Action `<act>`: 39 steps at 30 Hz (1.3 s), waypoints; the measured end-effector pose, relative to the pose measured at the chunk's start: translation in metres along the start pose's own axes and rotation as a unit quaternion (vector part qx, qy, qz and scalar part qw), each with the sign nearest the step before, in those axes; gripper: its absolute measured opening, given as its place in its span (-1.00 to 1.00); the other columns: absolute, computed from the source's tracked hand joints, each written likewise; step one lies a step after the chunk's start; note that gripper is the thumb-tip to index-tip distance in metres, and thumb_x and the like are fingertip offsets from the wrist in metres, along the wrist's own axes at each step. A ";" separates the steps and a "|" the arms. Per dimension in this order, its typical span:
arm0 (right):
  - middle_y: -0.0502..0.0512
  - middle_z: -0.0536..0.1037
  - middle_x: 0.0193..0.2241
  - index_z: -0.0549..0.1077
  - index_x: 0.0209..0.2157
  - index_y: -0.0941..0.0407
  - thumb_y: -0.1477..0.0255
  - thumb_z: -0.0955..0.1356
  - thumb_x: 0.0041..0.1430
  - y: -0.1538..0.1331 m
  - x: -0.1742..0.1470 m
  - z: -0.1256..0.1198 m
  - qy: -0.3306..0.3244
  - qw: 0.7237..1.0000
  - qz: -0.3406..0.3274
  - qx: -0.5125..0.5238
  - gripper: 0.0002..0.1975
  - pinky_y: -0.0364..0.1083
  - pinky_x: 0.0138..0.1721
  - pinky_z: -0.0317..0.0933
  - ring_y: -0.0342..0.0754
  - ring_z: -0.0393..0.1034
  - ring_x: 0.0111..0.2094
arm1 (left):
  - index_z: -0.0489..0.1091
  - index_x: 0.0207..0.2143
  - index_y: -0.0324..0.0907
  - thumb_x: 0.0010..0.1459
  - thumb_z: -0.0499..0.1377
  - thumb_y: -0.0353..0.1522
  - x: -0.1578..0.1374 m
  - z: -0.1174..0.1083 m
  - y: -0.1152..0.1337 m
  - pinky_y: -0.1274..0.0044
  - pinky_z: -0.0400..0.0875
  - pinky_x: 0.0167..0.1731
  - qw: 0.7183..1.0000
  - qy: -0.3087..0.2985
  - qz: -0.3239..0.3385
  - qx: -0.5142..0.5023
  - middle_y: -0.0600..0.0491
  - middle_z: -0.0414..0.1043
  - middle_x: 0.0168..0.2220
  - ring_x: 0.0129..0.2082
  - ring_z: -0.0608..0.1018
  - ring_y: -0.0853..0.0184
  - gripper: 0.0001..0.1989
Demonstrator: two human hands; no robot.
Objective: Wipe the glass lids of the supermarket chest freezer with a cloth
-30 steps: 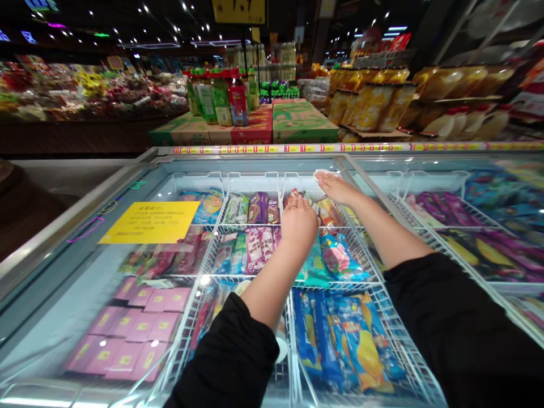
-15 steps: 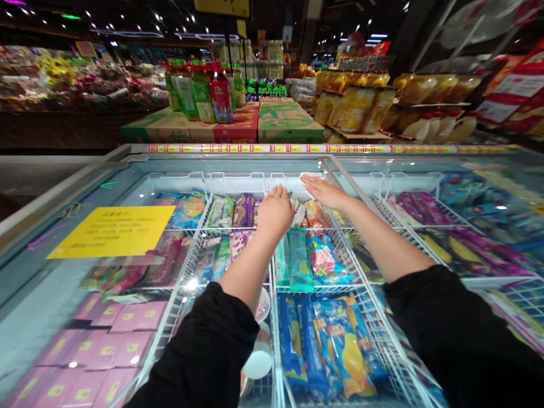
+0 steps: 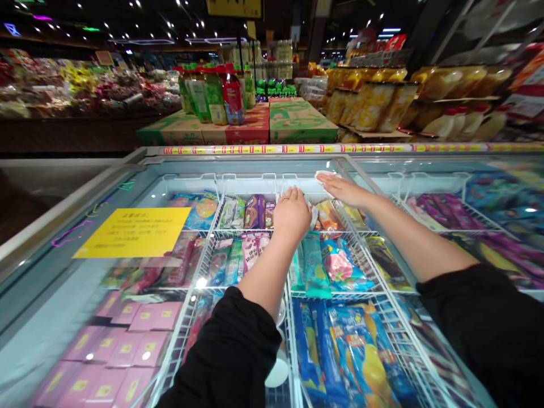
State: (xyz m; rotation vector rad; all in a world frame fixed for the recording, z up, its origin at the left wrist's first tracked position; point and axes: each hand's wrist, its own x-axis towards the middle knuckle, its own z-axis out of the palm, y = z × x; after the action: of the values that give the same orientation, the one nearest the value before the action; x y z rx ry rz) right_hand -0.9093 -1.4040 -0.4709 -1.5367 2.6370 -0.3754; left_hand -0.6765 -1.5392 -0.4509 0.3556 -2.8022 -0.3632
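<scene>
Both my arms reach over a chest freezer with a glass top (image 3: 238, 164). My left hand (image 3: 293, 212) lies palm down on the glass near its far side, fingers stretched out, with nothing seen in it. To its right, my right hand (image 3: 346, 190) presses a white cloth (image 3: 325, 174) flat against the glass; only the cloth's edge shows past the fingertips. Under the glass, wire baskets (image 3: 382, 323) hold packaged ice creams, among them blue packets (image 3: 355, 340) and teal packets (image 3: 314, 263). The palms and most of the cloth are hidden.
A yellow notice (image 3: 136, 232) is on the glass at left, above pink boxes (image 3: 127, 340). Behind the freezer's price strip (image 3: 272, 149) stand drink bottles (image 3: 212, 93) on cartons (image 3: 301, 122) and yellow jars (image 3: 372, 105).
The view has turned slightly left, so the freezer and goods appear shifted right. Both hands stay at nearly the same places on the glass.
</scene>
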 end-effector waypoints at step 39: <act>0.15 0.14 0.50 0.21 0.47 0.21 0.16 0.05 0.48 -0.008 0.053 0.005 0.005 1.000 0.025 0.002 -0.30 0.15 0.53 -0.22 0.13 -0.05 0.52 | 0.24 0.40 -0.45 0.49 -0.07 -0.38 0.000 -0.005 0.000 0.40 0.14 0.44 1.000 -0.029 -0.003 0.002 -0.21 0.21 0.45 0.47 0.27 0.17 -0.47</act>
State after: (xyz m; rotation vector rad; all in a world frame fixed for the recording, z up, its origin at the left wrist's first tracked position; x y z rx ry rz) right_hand -0.9283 -1.4542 -0.4700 -1.4680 2.6742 -0.3867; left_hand -0.6752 -1.5401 -0.4464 0.3611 -2.8598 -0.3749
